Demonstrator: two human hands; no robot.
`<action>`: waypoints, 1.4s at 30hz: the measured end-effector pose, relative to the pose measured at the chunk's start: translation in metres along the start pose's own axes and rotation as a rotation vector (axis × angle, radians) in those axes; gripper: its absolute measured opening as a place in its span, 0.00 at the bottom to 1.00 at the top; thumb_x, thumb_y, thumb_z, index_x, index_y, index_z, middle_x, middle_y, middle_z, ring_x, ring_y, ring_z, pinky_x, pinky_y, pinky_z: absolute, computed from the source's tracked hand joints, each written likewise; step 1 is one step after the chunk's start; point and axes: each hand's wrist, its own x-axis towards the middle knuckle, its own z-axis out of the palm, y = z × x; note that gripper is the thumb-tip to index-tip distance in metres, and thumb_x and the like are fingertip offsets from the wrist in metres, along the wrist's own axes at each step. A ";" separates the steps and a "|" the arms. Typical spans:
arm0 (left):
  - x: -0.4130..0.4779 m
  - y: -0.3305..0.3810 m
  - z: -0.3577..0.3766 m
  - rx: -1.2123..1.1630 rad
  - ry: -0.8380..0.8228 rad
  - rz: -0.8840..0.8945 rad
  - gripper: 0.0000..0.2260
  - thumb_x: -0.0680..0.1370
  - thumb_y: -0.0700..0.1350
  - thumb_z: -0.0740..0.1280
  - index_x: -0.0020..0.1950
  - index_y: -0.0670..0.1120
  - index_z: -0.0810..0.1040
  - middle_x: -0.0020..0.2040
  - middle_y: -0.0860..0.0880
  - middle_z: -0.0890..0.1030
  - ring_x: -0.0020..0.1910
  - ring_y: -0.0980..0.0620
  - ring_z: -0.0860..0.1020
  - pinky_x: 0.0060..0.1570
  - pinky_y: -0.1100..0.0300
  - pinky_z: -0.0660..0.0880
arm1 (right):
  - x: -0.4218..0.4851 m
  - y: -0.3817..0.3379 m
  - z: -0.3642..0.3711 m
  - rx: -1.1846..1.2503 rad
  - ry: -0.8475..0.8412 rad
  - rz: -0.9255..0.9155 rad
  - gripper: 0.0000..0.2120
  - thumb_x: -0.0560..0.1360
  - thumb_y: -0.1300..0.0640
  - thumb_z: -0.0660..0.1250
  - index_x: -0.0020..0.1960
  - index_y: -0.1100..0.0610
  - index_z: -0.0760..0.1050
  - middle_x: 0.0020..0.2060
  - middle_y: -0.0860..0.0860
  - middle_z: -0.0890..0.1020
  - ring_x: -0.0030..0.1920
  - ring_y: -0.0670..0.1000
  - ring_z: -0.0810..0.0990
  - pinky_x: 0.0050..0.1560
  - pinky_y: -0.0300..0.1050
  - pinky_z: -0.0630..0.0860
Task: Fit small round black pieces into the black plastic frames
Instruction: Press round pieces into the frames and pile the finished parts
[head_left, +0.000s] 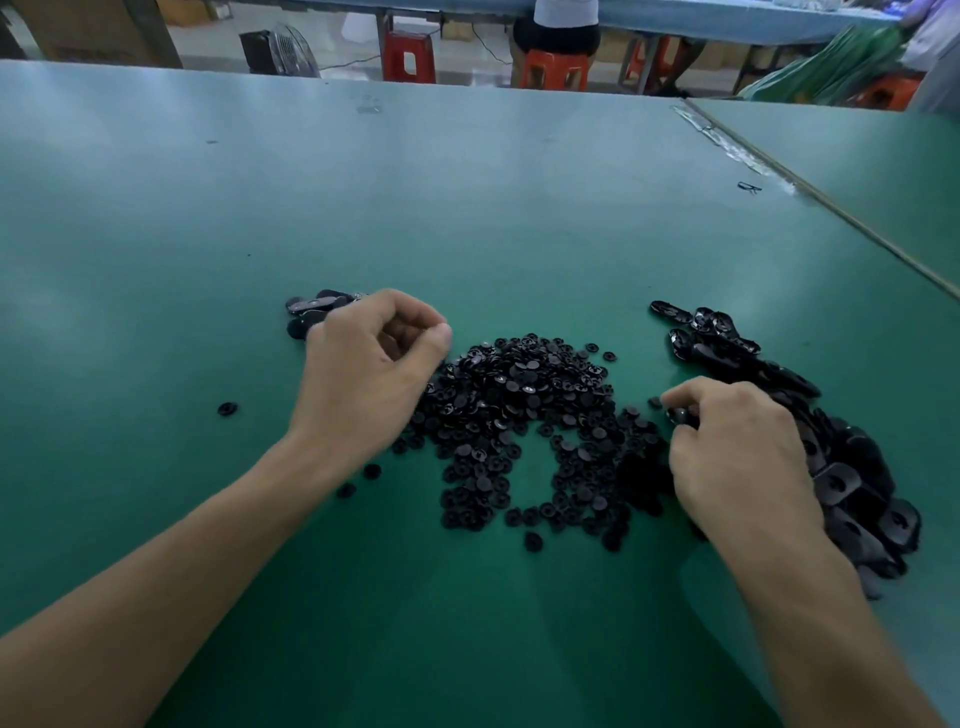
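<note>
Lying between the two hands, a loose heap of small round black pieces (519, 415) is spread on the green counter (467, 208), with a patch of bare counter showing in its near half. A small black piece (678, 415) is pinched at the fingertips of the right hand (737, 452), at the heap's right edge; its exact shape cannot be told. Just right of that hand, and partly hidden behind it, a long pile of black plastic frames (852, 467) is stretched away from the person. The left hand (369, 364) is held over the heap's left edge, fingers curled and thumb tip laid against the forefinger; nothing is seen inside it, and whether anything is pinched cannot be told. Just beyond its knuckles a smaller stack of frames (311, 312) is seen. Stray round pieces (227, 409) are scattered left of the left wrist. Beyond the counter's far edge, red stools (409, 57) and a fan (280, 49) are seen.
</note>
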 end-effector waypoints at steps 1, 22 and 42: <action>-0.005 0.005 0.003 -0.035 -0.038 0.000 0.04 0.74 0.47 0.74 0.40 0.54 0.82 0.35 0.57 0.83 0.31 0.60 0.78 0.36 0.66 0.75 | 0.001 0.000 0.001 0.031 0.022 -0.012 0.16 0.77 0.66 0.64 0.61 0.52 0.80 0.55 0.56 0.79 0.56 0.60 0.76 0.56 0.53 0.77; -0.045 0.014 0.022 -0.403 -0.334 -0.066 0.07 0.77 0.37 0.73 0.47 0.50 0.84 0.36 0.50 0.84 0.31 0.53 0.83 0.24 0.63 0.75 | -0.013 -0.032 0.018 1.055 -0.131 -0.407 0.15 0.73 0.68 0.74 0.46 0.47 0.83 0.42 0.44 0.87 0.45 0.44 0.85 0.47 0.34 0.79; -0.039 0.011 0.025 -0.589 -0.173 -0.156 0.07 0.78 0.33 0.69 0.52 0.43 0.83 0.38 0.46 0.85 0.37 0.51 0.85 0.35 0.62 0.80 | -0.013 -0.033 0.028 0.204 0.041 -0.460 0.14 0.79 0.49 0.67 0.64 0.47 0.80 0.51 0.46 0.77 0.54 0.50 0.72 0.57 0.44 0.70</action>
